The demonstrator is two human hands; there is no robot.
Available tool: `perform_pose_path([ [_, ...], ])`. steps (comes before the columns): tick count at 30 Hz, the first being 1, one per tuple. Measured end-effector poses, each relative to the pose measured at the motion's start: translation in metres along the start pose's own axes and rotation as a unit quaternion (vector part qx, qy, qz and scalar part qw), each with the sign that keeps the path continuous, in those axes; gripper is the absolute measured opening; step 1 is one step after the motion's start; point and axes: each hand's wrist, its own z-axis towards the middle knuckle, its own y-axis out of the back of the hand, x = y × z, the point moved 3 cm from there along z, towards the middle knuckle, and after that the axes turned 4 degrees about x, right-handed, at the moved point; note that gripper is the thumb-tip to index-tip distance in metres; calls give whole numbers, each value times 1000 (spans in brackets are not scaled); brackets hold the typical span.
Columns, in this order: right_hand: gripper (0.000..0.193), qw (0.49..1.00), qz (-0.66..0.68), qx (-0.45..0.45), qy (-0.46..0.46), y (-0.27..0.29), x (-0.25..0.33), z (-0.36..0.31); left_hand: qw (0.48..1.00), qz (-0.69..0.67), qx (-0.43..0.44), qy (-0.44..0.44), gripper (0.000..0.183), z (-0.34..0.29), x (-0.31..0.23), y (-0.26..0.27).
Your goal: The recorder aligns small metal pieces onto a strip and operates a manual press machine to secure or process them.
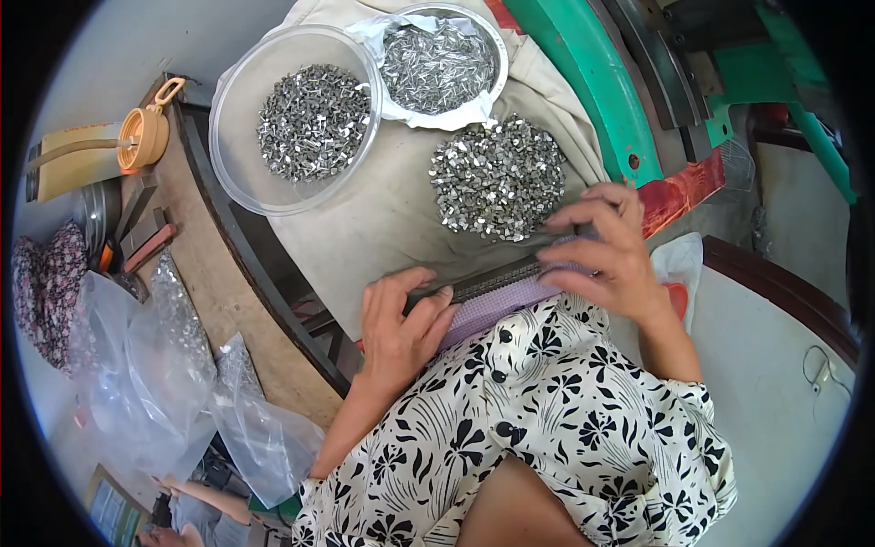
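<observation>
Floral-print blouse (565,419) fills six o'clock; above it, left hand (394,324) and right hand (616,260), fingers bent, flank a dark ridged strip (499,281) near centre, grip unclear. Finished work cannot be told; the loose metal heap (497,178) at one o'clock suggests plenty remains. Beige cloth (383,214) lies beneath; a wooden bench (219,273) stands at nine, green machinery (624,137) at two.

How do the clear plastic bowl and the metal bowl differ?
The clear plastic bowl looks wider than the metal bowl. The plastic bowl is see-through, while the metal one is shiny and opaque. The plastic bowl holds short, chunky pieces; the metal bowl holds slender pieces on a white liner. Both contain silvery parts.
</observation>
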Motion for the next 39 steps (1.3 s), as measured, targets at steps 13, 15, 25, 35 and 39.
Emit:
perform_pose_path([
  [13,10,982,-134,-120,60,-6,-31,144,1000,-17,-16,18,28,0,-1,-2],
  [15,11,983,-156,-85,53,-8,-34,152,1000,-16,-15,18,28,1,-2,-2],
  [25,14,987,-92,-87,95,9,-7,150,998,-29,6,46,29,0,-1,1],
  [35,24,981,-64,95,158,-9,22,19,998,-44,13,50,32,3,0,1],
  [39,14,973,-127,89,170,-11,34,15,998,-39,12,50,32,3,-1,1],
])
